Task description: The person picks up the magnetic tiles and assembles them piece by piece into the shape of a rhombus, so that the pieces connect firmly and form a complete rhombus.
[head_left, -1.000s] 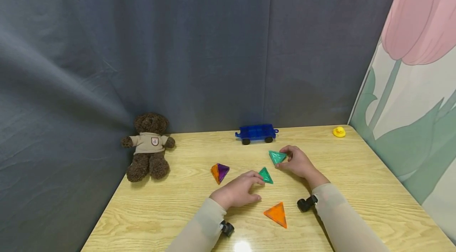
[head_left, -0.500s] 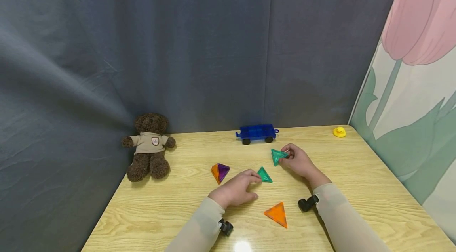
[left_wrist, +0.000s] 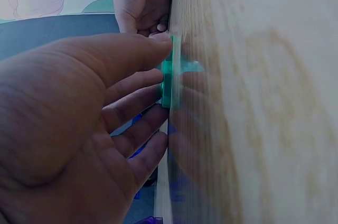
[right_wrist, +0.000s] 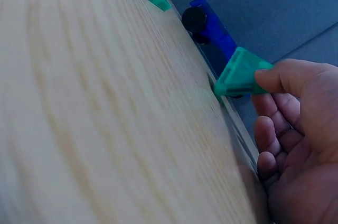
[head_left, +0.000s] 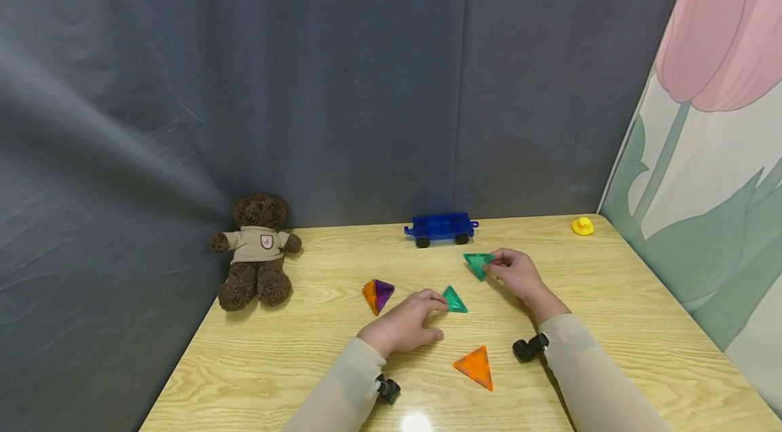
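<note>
My right hand (head_left: 515, 274) pinches a translucent green triangular magnetic tile (right_wrist: 243, 73) between thumb and fingers. In the right wrist view this tile is tilted, with one corner close to the tabletop; I cannot tell if it touches. My left hand (head_left: 404, 325) lies low over the table, fingers extended and thumb apart. Its fingertips are at the left edge of a second green triangular tile (head_left: 455, 300), which lies on the wood. An orange triangular tile (head_left: 476, 368) lies flat nearer me, between the forearms. Left of the hands sits an orange and purple tile piece (head_left: 378, 296).
A blue wheeled toy wagon (head_left: 440, 228) stands at the table's back edge, before a dark curtain (head_left: 342, 79). At the back left sits a brown teddy bear (head_left: 256, 252) in a beige shirt. A yellow rubber duck (head_left: 582, 225) is at the back right corner.
The right hand has shifted slightly right and turned the held green tile, so its top edge now lies more level. The left hand drew slightly left, then stayed still.
</note>
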A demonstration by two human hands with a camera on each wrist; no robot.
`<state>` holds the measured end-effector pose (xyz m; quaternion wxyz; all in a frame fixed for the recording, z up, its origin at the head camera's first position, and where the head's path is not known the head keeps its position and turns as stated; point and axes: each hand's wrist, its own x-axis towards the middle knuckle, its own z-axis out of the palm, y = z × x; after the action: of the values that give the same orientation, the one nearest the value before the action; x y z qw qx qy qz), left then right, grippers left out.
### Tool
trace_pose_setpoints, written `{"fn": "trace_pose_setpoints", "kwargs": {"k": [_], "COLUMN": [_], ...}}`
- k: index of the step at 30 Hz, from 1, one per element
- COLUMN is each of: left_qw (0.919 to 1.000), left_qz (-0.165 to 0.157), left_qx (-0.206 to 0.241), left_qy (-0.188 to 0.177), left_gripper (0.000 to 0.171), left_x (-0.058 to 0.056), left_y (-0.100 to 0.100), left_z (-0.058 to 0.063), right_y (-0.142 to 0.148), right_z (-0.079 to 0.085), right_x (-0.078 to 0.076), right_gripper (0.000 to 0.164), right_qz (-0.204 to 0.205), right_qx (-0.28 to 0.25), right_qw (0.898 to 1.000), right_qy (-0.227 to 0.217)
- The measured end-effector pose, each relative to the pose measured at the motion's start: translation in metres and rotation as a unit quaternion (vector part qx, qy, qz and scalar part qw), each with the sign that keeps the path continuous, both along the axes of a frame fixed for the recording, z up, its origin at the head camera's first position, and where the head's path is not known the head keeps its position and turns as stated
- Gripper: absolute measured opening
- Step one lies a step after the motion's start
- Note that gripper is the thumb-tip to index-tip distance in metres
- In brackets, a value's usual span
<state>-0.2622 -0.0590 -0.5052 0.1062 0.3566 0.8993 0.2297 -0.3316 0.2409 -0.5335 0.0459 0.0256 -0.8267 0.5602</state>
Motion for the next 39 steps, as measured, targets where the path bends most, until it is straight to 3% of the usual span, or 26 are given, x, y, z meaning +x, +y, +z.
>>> {"fn": "trace_pose_setpoints", "kwargs": {"k": [7,22,27,35,39], "left_qw": [0.9999,0.999,0.999,0.9989,0.9989], "left_qz": [0.009,0.044,0.044,0.047,0.045], "left_qx": [-0.004,-0.009,-0.002,0.002,0.001], "left_qy": [-0.006,-0.001,0.002,-0.006,-0.008], "left_gripper": [0.05,0.055,0.055,0.058,0.059], "left_x": [0.001,-0.003,-0.005,-0.005,-0.005], "left_y": [0.0,0.0,-0.001,-0.001,-0.001], "left_z": [0.003,-0.002,-0.003,-0.003,-0.002], "right_y": [0.002,-0.001,-0.004,-0.012,-0.016], "right_z": [-0.002,0.001,0.002,0.001,0.002], "right_x": [-0.001,0.0,0.001,0.001,0.002], "right_gripper": [0.021,0.03,0.029,0.029,0.027], "right_qz": [-0.015,-0.042,-0.015,0.061,0.072], "right_qx": [-0.001,-0.02,-0.019,-0.036,-0.033], "right_qw": [1.0,0.998,0.999,0.996,0.996], "right_qy": [0.025,0.044,0.047,0.047,0.038]}}
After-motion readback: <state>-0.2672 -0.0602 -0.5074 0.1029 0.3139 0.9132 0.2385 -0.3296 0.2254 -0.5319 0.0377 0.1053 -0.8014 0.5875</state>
